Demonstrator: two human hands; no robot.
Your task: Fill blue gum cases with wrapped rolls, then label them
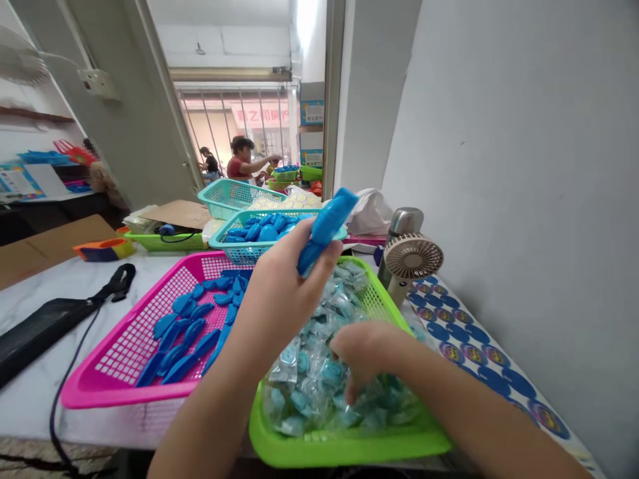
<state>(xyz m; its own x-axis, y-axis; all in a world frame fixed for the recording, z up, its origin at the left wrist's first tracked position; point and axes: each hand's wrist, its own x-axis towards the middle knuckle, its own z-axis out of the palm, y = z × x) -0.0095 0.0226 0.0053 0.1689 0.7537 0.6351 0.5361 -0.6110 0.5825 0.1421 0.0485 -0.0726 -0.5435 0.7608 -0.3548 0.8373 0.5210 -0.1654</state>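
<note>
- Straight ahead at twelve o'clock, the left hand [284,276] pinches a tilted blue piece [332,216].
- At one, the right hand [372,349] dips among clear packets [302,362] in the green basket [349,454] — clasping any, I can't tell.
- At ten, the pink basket [124,398] holds many loose blue pieces [194,330] — plenty left, I'd judge; how many are done isn't plain.

At the left side of the green basket [349,454], the person's left forearm [214,392] is bare and slim, broad near the elbow and narrow at the wrist, leading into a bare left hand [284,276]. At the basket's right side, the right forearm [479,406], also bare, tapers to a bare, slightly blurred right hand [372,356].
</note>
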